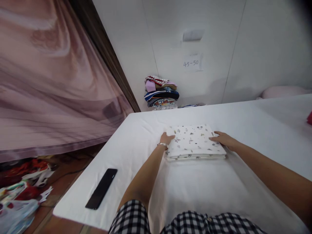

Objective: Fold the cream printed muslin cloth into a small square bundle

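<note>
A folded white cloth [192, 140] with small printed figures lies flat on the white-covered table, its layered folds facing me. At its left edge, my left hand [167, 139] grips it with the thumb on top; the other fingers are mostly hidden. A silvery bracelet circles that wrist. My right hand [224, 140] holds the opposite edge, thumb resting on the cloth and one finger stretched out past the side. The remaining right fingers are out of sight.
The white table [136, 143] carries a black phone [101, 188] at the left. Behind its far edge stands a stack of folded clothes [162, 92] by a wall with a paper [192, 62] reading 45-50. A pink curtain [48, 81] hangs left, above plastic bags [18, 208] on the floor.
</note>
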`<act>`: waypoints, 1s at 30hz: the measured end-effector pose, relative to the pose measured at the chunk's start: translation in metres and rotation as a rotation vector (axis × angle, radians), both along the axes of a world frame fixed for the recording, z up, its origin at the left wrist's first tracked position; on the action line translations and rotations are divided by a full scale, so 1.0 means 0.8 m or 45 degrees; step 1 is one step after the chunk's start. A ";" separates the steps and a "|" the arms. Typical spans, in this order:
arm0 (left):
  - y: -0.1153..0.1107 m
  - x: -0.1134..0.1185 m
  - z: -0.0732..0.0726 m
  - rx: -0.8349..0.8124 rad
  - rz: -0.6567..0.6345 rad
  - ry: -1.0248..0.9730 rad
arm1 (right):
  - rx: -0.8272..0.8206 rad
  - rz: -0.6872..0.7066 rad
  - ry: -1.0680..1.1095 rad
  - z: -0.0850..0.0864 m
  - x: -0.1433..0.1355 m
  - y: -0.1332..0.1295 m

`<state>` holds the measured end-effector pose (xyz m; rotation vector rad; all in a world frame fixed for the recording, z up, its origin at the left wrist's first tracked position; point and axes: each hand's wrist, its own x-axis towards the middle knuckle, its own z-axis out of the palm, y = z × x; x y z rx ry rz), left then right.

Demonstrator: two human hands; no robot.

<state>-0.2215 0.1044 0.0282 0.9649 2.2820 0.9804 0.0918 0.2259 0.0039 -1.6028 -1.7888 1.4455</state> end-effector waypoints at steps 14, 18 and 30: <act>0.034 -0.017 -0.004 -0.055 -0.044 0.209 | 0.221 -0.197 0.157 -0.006 -0.022 0.008; 0.002 0.003 -0.005 0.213 -0.306 0.598 | 0.410 -0.190 0.134 -0.012 -0.005 -0.011; -0.020 0.078 -0.023 0.478 -0.994 0.963 | 0.962 0.171 0.030 -0.015 0.037 -0.085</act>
